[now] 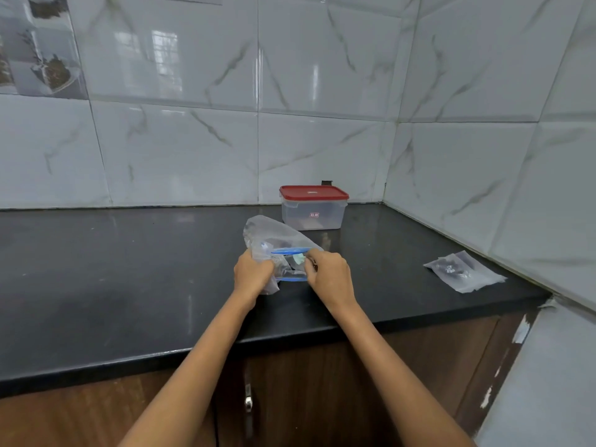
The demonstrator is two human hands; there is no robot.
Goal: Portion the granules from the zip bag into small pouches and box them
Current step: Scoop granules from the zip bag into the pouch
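Head view: zip bag (274,235) on dark surface (129,269), mouth parted. Left hand (253,272), right hand (329,272) each pinch blue zipper rim. Thin film, limp, slippery; best held at stiffer zipper strip.

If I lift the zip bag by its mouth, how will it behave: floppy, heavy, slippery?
Probably floppy: the zip bag is thin clear film that crumples where the left hand and right hand grip it. Likely bottom-heavy, since dark contents seem to sit low, away from the blue zip. The glossy film may slip, so grip the zip strip.
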